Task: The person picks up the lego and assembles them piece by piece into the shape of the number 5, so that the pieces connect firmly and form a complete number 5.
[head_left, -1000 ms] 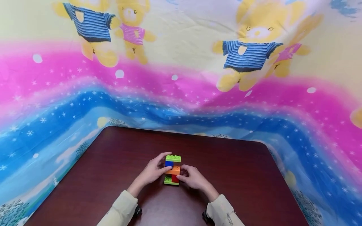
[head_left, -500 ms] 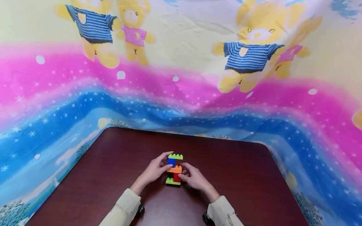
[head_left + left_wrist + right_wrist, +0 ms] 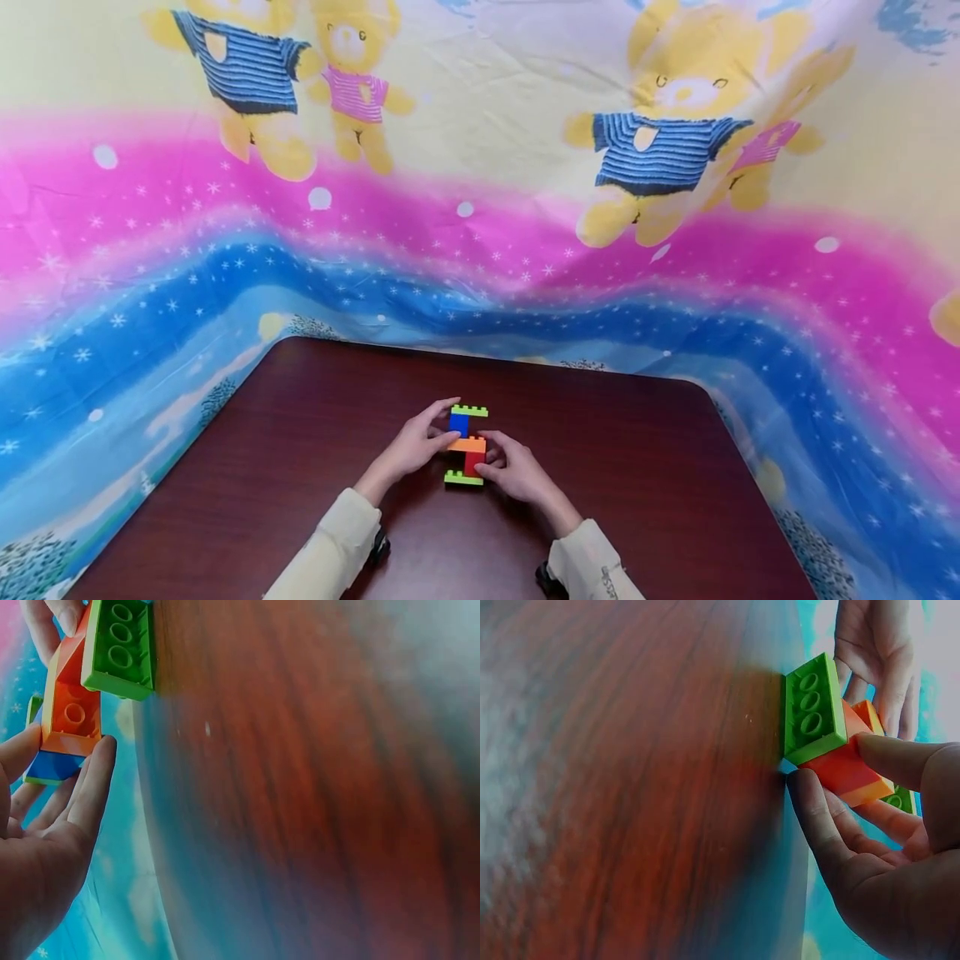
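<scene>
A stack of toy building bricks is held up between both hands. In the head view its top is a flat green brick [image 3: 470, 411], over a blue brick [image 3: 459, 425] at the left. Below come an orange brick [image 3: 468, 445], a red brick [image 3: 474, 463] at the right, and a green bottom brick [image 3: 463, 478]. The left hand [image 3: 412, 442] pinches the blue brick's level from the left, thumb in front. The right hand [image 3: 517, 471] pinches the red brick, thumb in front and fingers behind. Both wrist views show the hollow underside of the bottom green brick [image 3: 810, 705], raised off the table.
A dark reddish-brown table [image 3: 315, 400] with rounded far corners lies under the hands. Behind and beside it hangs a cloth backdrop [image 3: 495, 250] printed with bears and snowflakes. Rolled pale sleeves [image 3: 337, 525] and dark wrist straps sit on both forearms.
The brick stack has tilted so its front faces the camera more and its stud tops show less. It has shifted slightly right and up in view, the left hand moving with it.
</scene>
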`<act>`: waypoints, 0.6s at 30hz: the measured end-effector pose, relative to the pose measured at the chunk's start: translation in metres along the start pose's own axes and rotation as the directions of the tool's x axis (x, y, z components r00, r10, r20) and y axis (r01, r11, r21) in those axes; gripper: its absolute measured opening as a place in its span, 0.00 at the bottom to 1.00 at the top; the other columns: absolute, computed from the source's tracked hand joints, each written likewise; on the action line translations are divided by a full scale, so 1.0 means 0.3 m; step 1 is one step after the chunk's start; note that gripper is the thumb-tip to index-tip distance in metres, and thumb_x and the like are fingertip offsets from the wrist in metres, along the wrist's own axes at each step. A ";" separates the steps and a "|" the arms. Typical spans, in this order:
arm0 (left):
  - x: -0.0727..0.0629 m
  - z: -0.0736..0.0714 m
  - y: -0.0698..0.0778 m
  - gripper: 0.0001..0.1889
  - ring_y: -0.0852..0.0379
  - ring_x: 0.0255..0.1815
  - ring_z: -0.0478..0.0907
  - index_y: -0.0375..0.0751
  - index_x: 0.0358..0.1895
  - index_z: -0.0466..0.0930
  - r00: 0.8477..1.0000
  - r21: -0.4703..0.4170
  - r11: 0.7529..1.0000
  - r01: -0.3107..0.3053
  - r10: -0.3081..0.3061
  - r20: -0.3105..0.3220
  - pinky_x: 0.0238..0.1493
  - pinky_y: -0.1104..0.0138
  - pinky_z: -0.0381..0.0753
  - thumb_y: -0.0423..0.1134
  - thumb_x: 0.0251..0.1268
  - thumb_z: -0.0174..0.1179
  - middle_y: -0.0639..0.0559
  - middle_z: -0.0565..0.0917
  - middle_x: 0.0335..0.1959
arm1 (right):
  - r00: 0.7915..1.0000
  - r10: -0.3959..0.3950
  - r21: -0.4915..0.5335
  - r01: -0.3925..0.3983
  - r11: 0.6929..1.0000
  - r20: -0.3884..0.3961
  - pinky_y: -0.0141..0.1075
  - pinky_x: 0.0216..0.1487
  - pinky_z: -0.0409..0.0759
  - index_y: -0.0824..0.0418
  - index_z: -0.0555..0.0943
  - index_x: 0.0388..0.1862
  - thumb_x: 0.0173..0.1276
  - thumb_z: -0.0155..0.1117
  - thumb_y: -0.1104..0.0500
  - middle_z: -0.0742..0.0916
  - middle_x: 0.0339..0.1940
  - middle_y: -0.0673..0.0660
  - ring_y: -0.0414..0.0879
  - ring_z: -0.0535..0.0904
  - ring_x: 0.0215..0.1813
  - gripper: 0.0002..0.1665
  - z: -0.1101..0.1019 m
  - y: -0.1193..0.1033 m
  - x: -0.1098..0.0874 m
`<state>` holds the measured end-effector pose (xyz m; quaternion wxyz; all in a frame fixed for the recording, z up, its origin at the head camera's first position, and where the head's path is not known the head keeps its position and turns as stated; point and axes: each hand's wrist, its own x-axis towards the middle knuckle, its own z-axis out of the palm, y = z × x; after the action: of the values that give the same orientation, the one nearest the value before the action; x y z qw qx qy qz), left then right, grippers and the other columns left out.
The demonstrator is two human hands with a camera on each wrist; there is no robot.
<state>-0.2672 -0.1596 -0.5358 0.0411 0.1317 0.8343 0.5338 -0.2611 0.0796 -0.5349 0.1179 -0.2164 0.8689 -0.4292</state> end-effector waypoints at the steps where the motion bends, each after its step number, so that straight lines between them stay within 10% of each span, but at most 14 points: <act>1: 0.002 -0.001 0.000 0.31 0.49 0.52 0.86 0.58 0.78 0.65 1.000 -0.012 1.000 0.004 -0.004 0.003 0.51 0.57 0.87 0.43 0.75 0.63 0.38 0.74 0.71 | 1.000 0.001 0.002 -0.001 1.000 -0.002 0.46 0.49 0.86 0.58 0.73 0.73 0.71 0.72 0.56 0.86 0.50 0.60 0.48 0.82 0.44 0.33 -0.001 0.002 0.001; 18: 0.040 0.015 -0.010 0.29 0.47 0.56 0.83 0.48 0.77 0.68 0.998 -0.032 0.998 0.059 -0.058 0.010 0.50 0.56 0.85 0.38 0.75 0.63 0.41 0.74 0.72 | 0.996 0.082 0.035 -0.081 0.996 -0.027 0.43 0.47 0.86 0.59 0.75 0.72 0.71 0.72 0.54 0.85 0.59 0.61 0.48 0.82 0.46 0.33 0.003 0.020 0.015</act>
<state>-0.2784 -0.1537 -0.5396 0.0625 0.1089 0.8288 0.5453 -0.2663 0.0801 -0.5403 0.1266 -0.1724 0.8712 -0.4418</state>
